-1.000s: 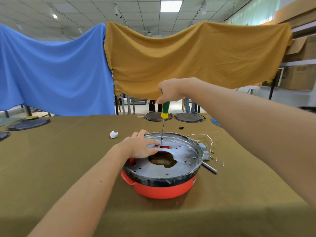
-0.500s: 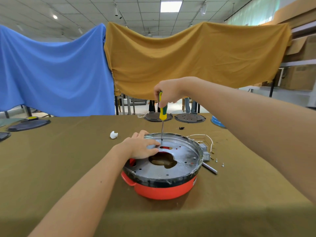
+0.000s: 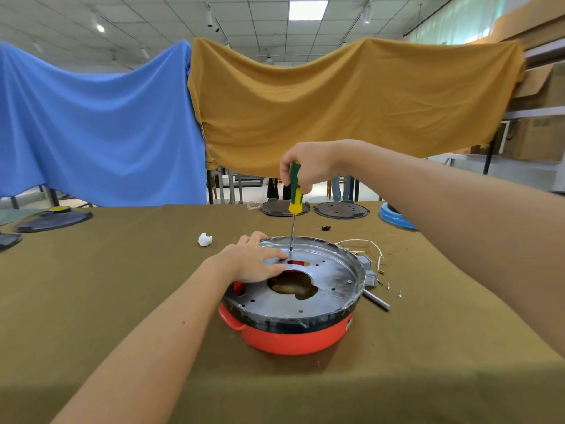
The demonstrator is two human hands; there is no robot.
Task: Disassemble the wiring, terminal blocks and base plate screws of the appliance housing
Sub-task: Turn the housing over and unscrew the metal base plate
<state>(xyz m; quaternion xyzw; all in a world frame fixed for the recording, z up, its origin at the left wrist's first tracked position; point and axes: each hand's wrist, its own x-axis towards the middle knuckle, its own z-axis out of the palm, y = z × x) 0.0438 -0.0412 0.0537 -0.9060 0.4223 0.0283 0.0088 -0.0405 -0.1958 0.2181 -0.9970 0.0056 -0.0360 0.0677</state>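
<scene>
Now right hand (image 3: 308, 166) fingers grip screwdriver (image 3: 295, 194) upright, tip on base plate (image 3: 321, 289); left hand (image 3: 253, 261) fingers flat beside tip.

The appliance housing (image 3: 293, 339) is bright orange-red, topped by a silvery grey base plate (image 3: 318, 298) with a black rim. The screwdriver (image 3: 295, 191) handle is green and yellow. An olive-brown cloth covers the table (image 3: 122, 270); behind hang a blue sheet (image 3: 97, 127) and a mustard sheet (image 3: 351, 102).

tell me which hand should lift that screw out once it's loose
Left, probably. The left hand lies flat on the base plate with fingertips beside the screwdriver tip; the right hand is busy gripping the handle.
</scene>
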